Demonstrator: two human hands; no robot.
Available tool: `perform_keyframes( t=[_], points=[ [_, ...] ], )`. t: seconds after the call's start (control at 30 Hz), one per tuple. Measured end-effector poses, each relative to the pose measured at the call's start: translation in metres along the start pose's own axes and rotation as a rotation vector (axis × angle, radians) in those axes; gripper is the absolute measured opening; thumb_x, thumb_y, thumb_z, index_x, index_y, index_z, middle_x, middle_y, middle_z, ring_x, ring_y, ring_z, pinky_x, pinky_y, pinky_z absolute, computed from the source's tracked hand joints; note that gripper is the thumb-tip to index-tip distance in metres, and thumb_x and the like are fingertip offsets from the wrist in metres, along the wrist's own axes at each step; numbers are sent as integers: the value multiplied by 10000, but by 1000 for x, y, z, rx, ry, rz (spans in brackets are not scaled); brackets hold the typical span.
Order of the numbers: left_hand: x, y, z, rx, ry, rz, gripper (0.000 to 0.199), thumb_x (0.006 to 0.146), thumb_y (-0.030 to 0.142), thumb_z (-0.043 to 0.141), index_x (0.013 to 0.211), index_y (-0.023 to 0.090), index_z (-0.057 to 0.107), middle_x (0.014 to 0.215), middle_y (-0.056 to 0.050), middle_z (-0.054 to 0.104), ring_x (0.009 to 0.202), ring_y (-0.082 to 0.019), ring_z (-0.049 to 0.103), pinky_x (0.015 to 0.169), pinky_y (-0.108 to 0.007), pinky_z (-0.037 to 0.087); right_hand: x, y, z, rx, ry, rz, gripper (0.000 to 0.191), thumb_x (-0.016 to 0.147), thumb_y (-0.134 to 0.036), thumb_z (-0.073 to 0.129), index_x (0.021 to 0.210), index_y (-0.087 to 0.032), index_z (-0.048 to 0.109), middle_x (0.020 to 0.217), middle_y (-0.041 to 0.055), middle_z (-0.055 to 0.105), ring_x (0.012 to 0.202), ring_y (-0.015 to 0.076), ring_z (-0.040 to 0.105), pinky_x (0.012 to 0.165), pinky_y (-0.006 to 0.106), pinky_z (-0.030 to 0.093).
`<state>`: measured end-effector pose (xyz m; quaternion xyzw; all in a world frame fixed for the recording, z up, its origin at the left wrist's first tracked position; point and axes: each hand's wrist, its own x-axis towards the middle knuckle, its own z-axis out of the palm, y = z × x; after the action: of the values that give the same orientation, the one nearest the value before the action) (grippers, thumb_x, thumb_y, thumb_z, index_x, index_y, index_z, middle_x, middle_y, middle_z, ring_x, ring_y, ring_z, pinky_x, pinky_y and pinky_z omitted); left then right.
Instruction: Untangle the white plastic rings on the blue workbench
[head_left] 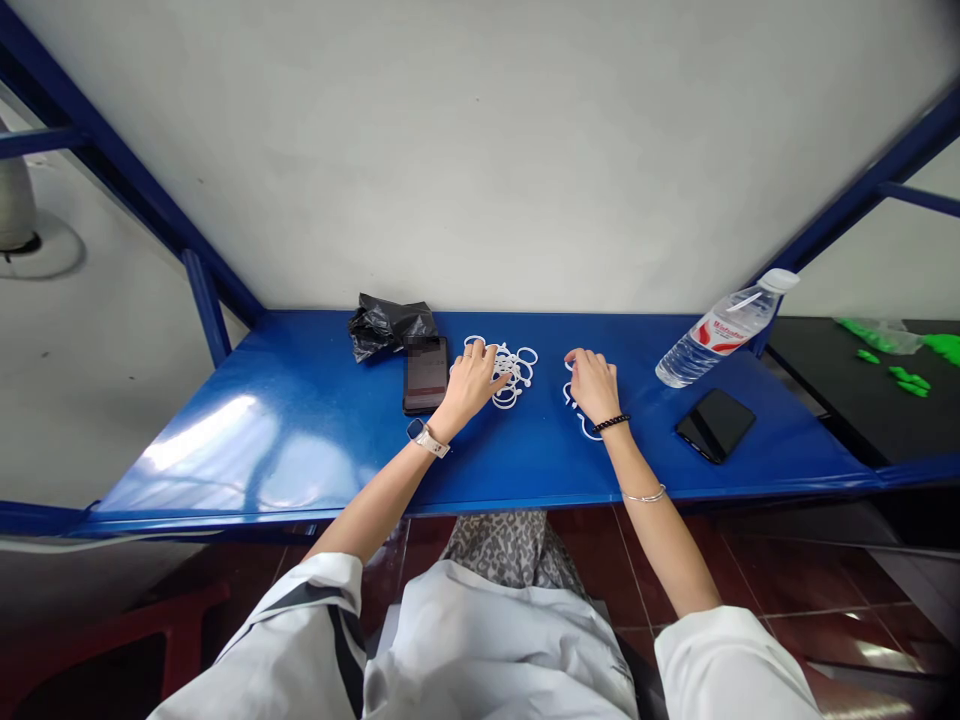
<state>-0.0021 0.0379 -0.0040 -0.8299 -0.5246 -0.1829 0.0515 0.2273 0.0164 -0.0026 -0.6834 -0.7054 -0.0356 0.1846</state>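
A pile of thin white plastic curtain rings [527,356] with small ball ends lies on the blue table [360,450]. My left hand [472,378] rests on the pile's left side, its fingers apart and touching the rings. To the right, a few separate rings [591,428] lie in a loose column. My right hand [594,385] is over this column with fingers curled and fingertips closed at the topmost ring [568,366]. The hand partly hides these rings.
Left of the pile lies a dark phone [425,376] against a crumpled black plastic bag [386,325]. On the right are a tilted water bottle [720,330] and another black phone [715,425]. Bright green pieces [909,380] lie on a black surface beyond the blue frame.
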Motion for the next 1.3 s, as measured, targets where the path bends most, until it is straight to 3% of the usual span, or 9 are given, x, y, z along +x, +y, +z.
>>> perform_keyframes(
  t=[0.17,0.33,0.47,0.63,0.87,1.3],
  points=[
    [1,2,-1,-155,66,45,347,949,381,586,1197,143,544,1145,-159,589,1067,-300,580,834,-385,506,4,-4,-2,334,86,-131,201,930,-112,408,1015,-197,569,1035,118,659,989,268,581,876,404,457],
    [-1,7,-6,-466,81,178,357,932,396,607,1206,177,546,1130,-114,604,1076,-254,586,936,-378,492,-2,-21,-2,735,-35,-365,111,968,-291,484,957,-223,571,983,69,646,927,223,609,876,382,506],
    [-3,11,-10,-621,58,202,353,924,407,616,1200,193,564,1146,-109,622,1066,-243,603,932,-372,495,-7,-29,-2,919,-141,-400,219,951,-443,559,933,-227,587,938,57,652,879,216,623,830,377,531],
    [-4,14,-12,-772,-32,213,365,935,465,577,1156,176,602,1134,-106,671,999,-226,648,850,-336,521,-8,-29,-4,1082,-177,-399,299,909,-528,617,900,-232,584,912,44,632,882,206,631,831,365,548],
    [-4,17,-11,-889,-90,213,420,945,544,521,1089,169,644,1028,-94,712,839,-196,676,708,-290,524,-8,-29,-7,1123,-186,-387,303,893,-527,647,892,-228,594,903,35,632,875,190,631,835,346,546],
    [-3,13,-13,-844,32,191,362,902,468,592,1127,185,609,1066,-95,707,889,-205,677,785,-331,540,-6,-27,-3,1012,-63,-310,355,847,-548,694,990,-237,601,1010,58,658,938,208,643,846,354,550]
  ],
)
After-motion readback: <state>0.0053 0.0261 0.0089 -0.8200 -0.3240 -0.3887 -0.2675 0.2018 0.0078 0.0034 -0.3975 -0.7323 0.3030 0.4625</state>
